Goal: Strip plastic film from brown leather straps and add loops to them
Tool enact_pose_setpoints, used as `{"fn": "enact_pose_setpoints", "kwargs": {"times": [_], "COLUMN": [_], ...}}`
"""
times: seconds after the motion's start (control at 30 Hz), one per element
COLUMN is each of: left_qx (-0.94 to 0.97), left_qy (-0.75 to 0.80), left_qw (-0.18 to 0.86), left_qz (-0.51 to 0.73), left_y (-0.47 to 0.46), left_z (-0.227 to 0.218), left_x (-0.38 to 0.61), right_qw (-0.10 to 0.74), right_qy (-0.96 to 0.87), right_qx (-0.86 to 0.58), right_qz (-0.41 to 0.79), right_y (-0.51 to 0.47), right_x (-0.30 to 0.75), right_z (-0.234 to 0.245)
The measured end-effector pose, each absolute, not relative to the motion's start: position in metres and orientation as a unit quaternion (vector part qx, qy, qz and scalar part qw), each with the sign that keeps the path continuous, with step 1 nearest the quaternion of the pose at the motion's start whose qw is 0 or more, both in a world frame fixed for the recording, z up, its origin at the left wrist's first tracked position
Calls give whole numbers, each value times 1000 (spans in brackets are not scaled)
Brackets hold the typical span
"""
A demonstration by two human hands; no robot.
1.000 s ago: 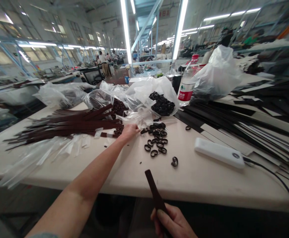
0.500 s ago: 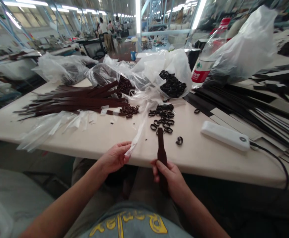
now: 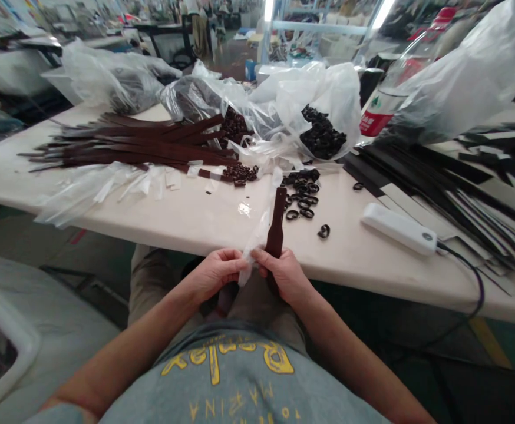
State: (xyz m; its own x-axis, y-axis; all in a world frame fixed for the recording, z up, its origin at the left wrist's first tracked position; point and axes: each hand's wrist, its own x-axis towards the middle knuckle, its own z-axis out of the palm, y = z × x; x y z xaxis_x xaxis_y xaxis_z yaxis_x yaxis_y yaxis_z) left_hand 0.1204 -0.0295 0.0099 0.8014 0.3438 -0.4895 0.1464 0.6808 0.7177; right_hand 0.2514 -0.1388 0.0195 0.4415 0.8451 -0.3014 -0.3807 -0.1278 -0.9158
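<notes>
On your left, the pile of brown straps (image 3: 142, 144) lies behind loose plastic film (image 3: 85, 191) on the table (image 3: 187, 227); that film could slip off, since it hangs over the edge. Your left hand (image 3: 217, 272) pinches the lower end of a thin plastic strip (image 3: 260, 229) between thumb and fingers; thin as it is, it could crease or tear if tugged. Just beside it, your right hand (image 3: 284, 272) grips a brown strap (image 3: 277, 221) at the table's near edge, its narrow end pointing up and away from you; your right fingertips seem to touch the plastic too, though the overlap makes that hard to judge. Farther right, black loops (image 3: 305, 197) sit near the strap's tip, so a careless swing might scatter them. The white device's (image 3: 399, 228) cable (image 3: 472, 271) could snag a forearm.
</notes>
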Motion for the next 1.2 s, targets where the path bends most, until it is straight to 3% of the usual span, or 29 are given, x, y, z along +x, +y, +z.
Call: {"fn": "enact_pose_setpoints", "kwargs": {"times": [0.47,0.8,0.9,1.03,1.1,1.2], "left_qx": [617,643,641,576,518,429], "left_qy": [210,168,173,261,284,282], "left_qw": [759,740,740,774,804,847], "left_qz": [-17,-105,-110,-12,61,137], "left_y": [-16,-16,-16,-11,-6,0], "left_z": [23,26,24,25,29,38], "left_x": [148,159,163,172,179,191], "right_qw": [430,449,530,635,625,528], "right_qy": [-467,-450,-389,-319,-311,-339], "right_qx": [-729,-729,-694,-620,-618,-648], "right_qz": [255,253,294,331,362,432], "right_y": [-158,-166,-171,-188,-199,-213], "right_x": [277,289,290,286,281,266], "right_z": [40,31,30,29,25,15]}}
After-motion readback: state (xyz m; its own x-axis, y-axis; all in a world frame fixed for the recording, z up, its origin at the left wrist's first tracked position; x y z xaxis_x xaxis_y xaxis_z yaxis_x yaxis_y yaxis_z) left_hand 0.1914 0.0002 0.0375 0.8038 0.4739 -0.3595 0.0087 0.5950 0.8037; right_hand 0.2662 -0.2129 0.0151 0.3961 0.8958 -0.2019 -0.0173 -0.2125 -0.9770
